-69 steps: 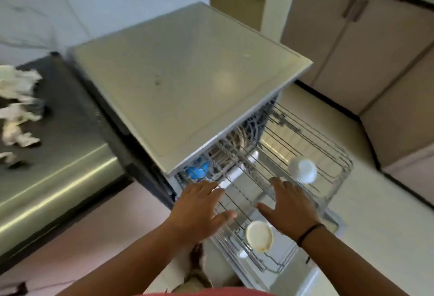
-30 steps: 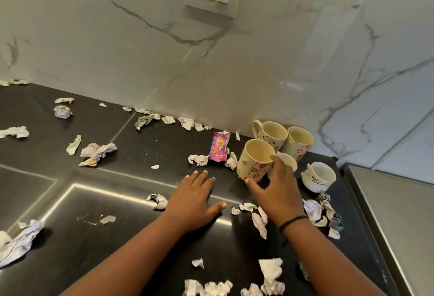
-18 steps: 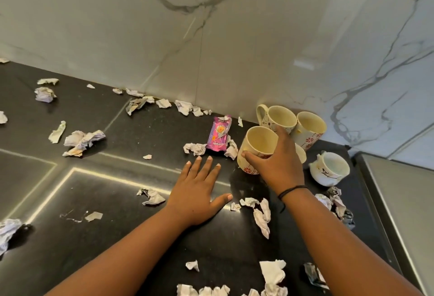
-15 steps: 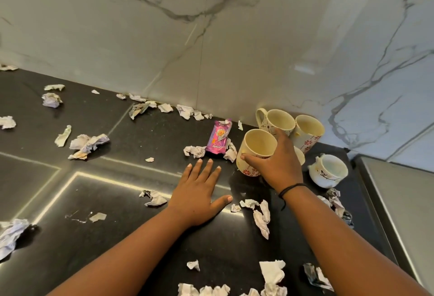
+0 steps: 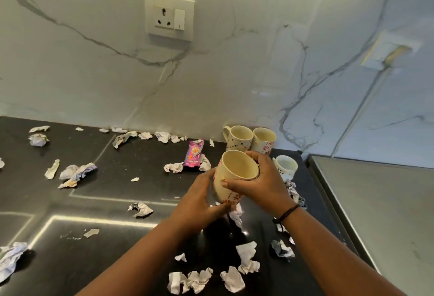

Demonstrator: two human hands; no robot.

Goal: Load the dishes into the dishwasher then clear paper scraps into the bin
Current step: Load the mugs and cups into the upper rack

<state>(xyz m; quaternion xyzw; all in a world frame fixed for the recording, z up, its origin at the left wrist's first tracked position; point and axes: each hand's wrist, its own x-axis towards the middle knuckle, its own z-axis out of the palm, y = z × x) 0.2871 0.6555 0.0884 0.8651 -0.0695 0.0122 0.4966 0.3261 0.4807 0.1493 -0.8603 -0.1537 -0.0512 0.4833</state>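
Holding: you are lifting a cream mug with red flowers off the black counter, tilted, mouth facing up toward you
Right hand: its fingers are curling over the mug's rim and far side, thumb pressing on the front
Left hand: it is cupping the mug's left side and base, fingers wrapping round
Other mugs: two more mugs are standing by the marble wall, a white cup sitting just right of them
Paper scraps: they are lying scattered all over the counter, around a pink wrapper
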